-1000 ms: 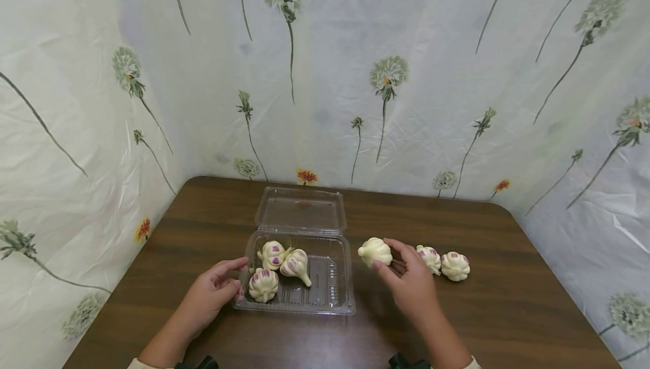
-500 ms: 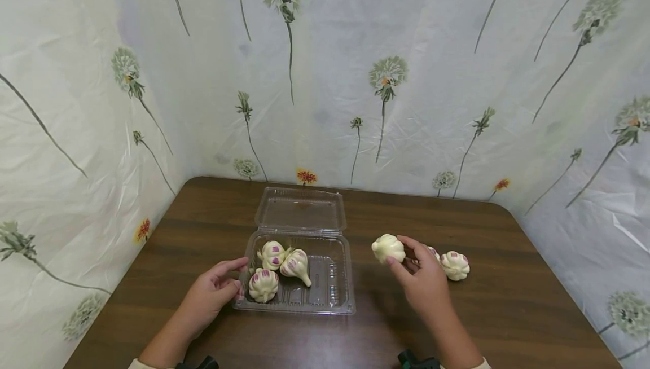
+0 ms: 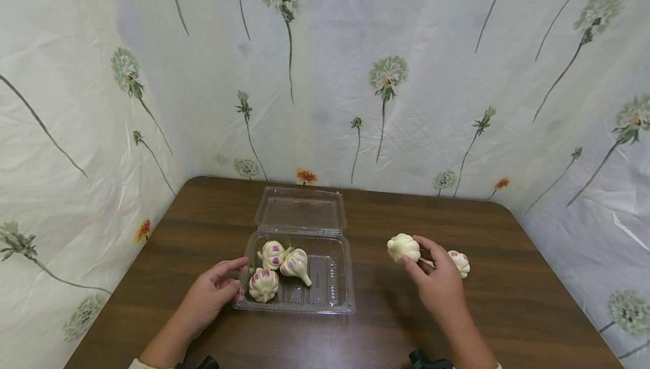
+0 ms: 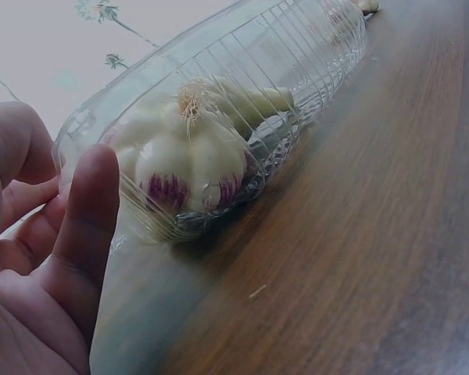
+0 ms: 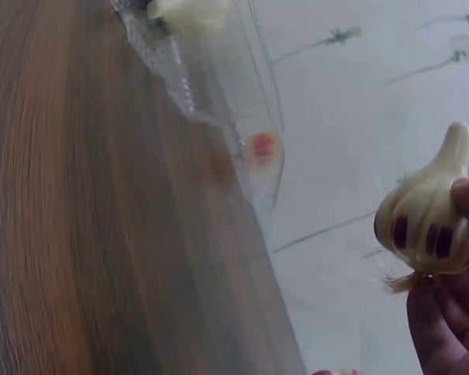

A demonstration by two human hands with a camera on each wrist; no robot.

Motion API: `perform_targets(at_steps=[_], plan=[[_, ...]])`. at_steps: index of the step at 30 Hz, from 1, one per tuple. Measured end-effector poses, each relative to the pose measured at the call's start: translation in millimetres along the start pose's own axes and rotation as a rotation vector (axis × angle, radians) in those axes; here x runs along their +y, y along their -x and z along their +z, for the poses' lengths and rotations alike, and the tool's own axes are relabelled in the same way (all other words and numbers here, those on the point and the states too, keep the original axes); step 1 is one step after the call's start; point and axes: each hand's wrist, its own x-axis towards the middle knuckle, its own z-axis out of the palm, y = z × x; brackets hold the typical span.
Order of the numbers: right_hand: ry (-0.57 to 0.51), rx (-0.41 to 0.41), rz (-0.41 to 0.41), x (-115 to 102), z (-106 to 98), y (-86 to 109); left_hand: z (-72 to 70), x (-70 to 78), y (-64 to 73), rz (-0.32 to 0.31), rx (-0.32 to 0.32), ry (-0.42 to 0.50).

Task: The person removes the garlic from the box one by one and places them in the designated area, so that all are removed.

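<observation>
The clear plastic clamshell container (image 3: pixel 325 308) stands with its lid folded back, holding several garlic bulbs; one bulb (image 3: pixel 263 285) lies at the near left and another, long-stemmed (image 3: pixel 296 266), in the middle. My left hand (image 3: pixel 210 293) pinches the container's left rim, thumb against the wall in the left wrist view, beside a purple-marked bulb (image 4: pixel 191 164). To the right of the container, my right hand (image 3: pixel 437 279) holds a garlic bulb (image 3: pixel 403 248) between thumb and fingers above the table. The right wrist view shows this bulb (image 5: pixel 426 215) with stem up and roots down.
Beyond my right hand, a loose garlic bulb (image 3: pixel 459 263) rests on the brown wooden table (image 3: pixel 513 301). The open lid (image 3: pixel 301 209) lies toward the back. A flower-printed sheet (image 3: pixel 325 75) rises behind and at both sides of the table.
My right hand has moved to the right with the garlic bulb, away from the container, and now covers one of the loose bulbs in the head view. The left hand stays in place.
</observation>
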Motion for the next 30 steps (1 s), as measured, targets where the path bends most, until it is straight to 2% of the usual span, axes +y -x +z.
perform_targets(at_steps=[12,30], plan=[[0.063,0.033,-0.001,7.0,-11.9,-0.9,-0.6,-0.1,0.3,0.004,-0.004,-0.003],[0.165,0.118,-0.005,19.1,-24.6,-1.9,-0.8,1.0,1.0,-0.027,-0.013,0.002]])
